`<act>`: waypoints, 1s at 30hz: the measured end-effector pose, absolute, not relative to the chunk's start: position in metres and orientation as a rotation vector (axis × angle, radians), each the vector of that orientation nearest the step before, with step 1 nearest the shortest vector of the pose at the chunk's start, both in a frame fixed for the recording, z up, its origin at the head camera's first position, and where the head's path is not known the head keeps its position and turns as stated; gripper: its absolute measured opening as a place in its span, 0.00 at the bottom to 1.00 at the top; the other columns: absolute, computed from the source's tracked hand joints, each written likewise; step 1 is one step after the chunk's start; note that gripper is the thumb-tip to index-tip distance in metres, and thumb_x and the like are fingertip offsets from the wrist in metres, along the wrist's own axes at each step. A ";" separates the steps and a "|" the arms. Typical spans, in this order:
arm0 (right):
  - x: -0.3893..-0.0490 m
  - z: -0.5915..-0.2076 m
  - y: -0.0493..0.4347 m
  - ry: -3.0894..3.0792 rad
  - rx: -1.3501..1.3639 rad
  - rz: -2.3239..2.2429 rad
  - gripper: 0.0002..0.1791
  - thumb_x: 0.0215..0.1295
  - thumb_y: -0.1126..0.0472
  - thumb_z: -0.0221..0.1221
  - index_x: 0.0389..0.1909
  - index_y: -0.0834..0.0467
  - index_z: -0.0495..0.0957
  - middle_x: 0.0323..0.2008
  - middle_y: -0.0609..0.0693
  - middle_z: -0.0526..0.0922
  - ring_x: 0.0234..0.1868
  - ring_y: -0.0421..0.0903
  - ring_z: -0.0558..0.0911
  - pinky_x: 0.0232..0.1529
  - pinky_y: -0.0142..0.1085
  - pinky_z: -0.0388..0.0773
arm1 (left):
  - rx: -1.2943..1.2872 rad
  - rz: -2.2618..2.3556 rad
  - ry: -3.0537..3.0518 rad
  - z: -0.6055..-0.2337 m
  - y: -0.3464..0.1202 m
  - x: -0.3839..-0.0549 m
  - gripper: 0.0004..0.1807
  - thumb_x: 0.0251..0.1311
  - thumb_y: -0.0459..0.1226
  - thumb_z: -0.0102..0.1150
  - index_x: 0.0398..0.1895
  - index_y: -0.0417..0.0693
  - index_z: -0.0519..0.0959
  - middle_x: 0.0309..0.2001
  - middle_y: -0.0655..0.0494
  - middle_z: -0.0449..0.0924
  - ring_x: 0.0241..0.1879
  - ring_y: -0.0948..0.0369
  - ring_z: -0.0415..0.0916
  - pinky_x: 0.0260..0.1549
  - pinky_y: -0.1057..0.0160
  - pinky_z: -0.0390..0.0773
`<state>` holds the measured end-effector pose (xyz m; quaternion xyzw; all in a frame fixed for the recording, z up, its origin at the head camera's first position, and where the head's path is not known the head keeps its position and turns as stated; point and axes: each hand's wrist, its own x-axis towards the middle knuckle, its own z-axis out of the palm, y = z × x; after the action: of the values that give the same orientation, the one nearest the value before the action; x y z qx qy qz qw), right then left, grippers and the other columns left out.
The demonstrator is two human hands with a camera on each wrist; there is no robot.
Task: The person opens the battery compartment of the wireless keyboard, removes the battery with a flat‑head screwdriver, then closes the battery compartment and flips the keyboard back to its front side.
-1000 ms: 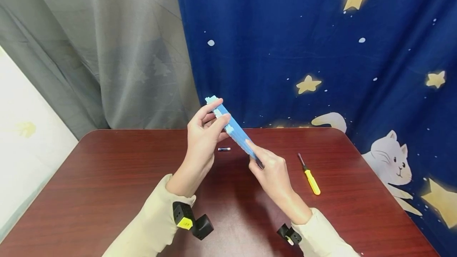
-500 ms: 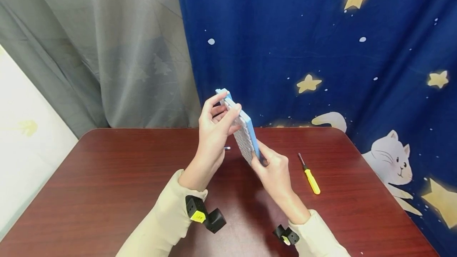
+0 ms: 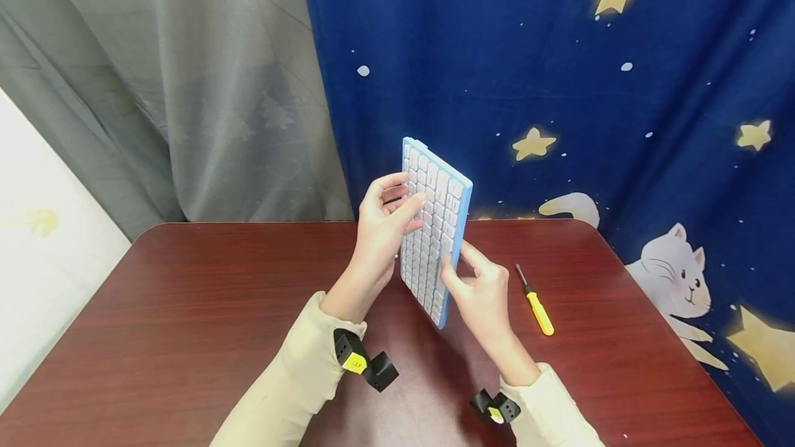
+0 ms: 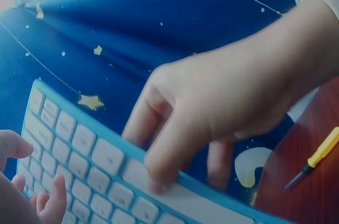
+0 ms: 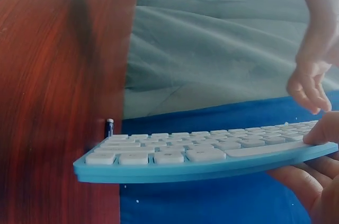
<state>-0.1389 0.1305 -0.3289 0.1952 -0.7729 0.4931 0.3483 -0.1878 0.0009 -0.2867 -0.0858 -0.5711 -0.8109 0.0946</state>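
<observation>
A light-blue keyboard with white keys is held up on end above the table, its keys facing left toward me. My right hand pinches its long near edge, thumb on the space bar and fingers behind. In front of the keys is my left hand, its fingers loosely bent and holding nothing. The right wrist view has the left hand apart from the keyboard. Part of the keyboard's far side is hidden behind the left hand in the head view.
A screwdriver with a yellow handle lies on the right of the dark red table. A small battery lies on the table beyond the keyboard. Grey and blue curtains hang behind the table's back edge.
The keyboard has turned from edge-on and slanted to nearly upright, its keys now showing. My left hand has moved slightly right and let go of it. My right hand keeps its grip.
</observation>
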 end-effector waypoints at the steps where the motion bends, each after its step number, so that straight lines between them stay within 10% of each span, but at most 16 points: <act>1: -0.139 -0.329 0.131 -2.002 0.502 1.283 0.16 0.49 0.80 0.59 0.42 0.72 0.78 0.34 0.64 0.82 0.20 0.50 0.82 0.20 0.30 0.76 | -0.245 -2.402 -1.711 -0.289 0.001 -0.189 0.22 0.55 0.30 0.59 0.54 0.43 0.69 0.49 0.46 0.67 0.44 0.54 0.68 0.35 0.58 0.78; 30: -0.141 -0.325 0.140 -1.994 0.301 1.495 0.17 0.53 0.75 0.61 0.46 0.72 0.76 0.39 0.64 0.81 0.38 0.55 0.82 0.29 0.28 0.77 | 0.172 -2.389 -1.984 -0.374 -0.015 -0.197 0.20 0.54 0.30 0.59 0.51 0.40 0.71 0.47 0.42 0.69 0.37 0.59 0.68 0.32 0.62 0.76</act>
<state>-0.1406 0.1396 -0.3248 0.1141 -0.7551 0.5662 0.3103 -0.1968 -0.0146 -0.3745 0.0552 -0.6378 -0.7680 0.0156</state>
